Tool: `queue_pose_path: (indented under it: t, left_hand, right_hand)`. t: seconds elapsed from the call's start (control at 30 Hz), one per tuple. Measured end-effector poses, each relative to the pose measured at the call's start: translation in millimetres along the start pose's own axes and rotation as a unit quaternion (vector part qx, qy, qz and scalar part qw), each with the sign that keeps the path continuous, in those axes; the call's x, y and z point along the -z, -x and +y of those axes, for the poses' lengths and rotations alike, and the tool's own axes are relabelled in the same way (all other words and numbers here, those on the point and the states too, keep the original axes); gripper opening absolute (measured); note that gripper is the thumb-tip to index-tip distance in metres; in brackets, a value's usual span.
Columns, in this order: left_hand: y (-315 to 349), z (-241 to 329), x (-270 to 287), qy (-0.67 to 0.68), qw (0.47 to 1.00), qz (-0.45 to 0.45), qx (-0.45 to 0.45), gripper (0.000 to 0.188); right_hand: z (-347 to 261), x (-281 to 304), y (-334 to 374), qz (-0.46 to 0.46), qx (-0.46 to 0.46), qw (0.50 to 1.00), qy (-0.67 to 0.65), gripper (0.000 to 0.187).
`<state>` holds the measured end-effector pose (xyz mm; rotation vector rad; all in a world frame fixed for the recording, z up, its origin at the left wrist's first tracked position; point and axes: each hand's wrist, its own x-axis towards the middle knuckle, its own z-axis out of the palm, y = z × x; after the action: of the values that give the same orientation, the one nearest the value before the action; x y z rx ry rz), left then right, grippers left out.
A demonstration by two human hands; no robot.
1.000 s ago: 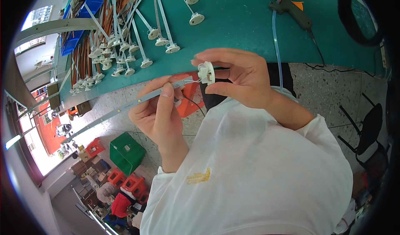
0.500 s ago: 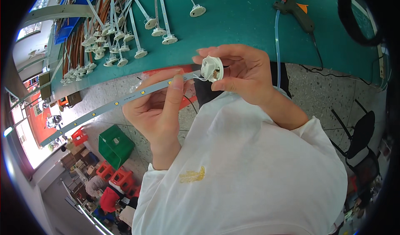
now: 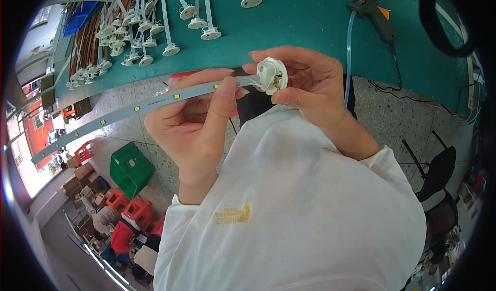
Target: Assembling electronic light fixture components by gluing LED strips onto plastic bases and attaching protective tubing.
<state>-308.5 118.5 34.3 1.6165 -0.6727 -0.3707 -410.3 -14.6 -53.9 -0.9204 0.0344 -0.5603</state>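
Pinched between the thumb and fingers of my left hand (image 3: 199, 118) is a long, thin LED strip (image 3: 156, 103) with small yellow chips, its far end reaching out to the left. Short white wires join the strip's right end to a round white end cap (image 3: 270, 76). My right hand (image 3: 315, 84) grips that cap by its rim, thumb below and fingers above. Brownish parts show inside the cap's open face. Both hands are held in front of my white shirt, just off the near edge of the green table (image 3: 299, 22).
Many similar strips with white end caps (image 3: 210, 33) lie on the table's left side, near a blue bin (image 3: 77, 20). A glue gun (image 3: 376, 14) with a cord and a blue tube (image 3: 349, 53) rests at right. A green crate (image 3: 132, 169) and red stools (image 3: 137, 212) stand on the floor.
The strip has turned to show more of its chip side, and its left part has swung slightly. My right hand and the cap have shifted a little right and up. The view has moved slightly.
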Motion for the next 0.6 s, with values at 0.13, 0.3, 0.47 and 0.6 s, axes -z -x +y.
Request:
queue_pose_path:
  t: [0.13, 0.3, 0.47, 0.6]
  left_hand:
    - [3.2, -1.5, -2.5, 0.015, 1.000, 0.016, -0.010, 0.014]
    - [3.4, -0.8, -1.6, 0.021, 0.999, 0.014, -0.022, 0.014]
    - [3.5, -1.0, -1.7, 0.028, 0.999, 0.013, -0.026, 0.014]
    - [3.4, -0.3, -0.4, 0.020, 1.000, 0.010, -0.021, 0.014]
  right_hand:
    - [4.2, 1.7, 1.2, -0.009, 0.012, 1.000, 0.007, 0.049]
    - [4.5, 1.9, 1.0, -0.018, 0.019, 1.000, 0.013, 0.050]
    - [4.4, 1.7, 0.9, -0.020, 0.020, 0.999, 0.021, 0.050]
    - [2.7, 1.5, 0.7, -0.019, 0.018, 0.999, 0.025, 0.049]
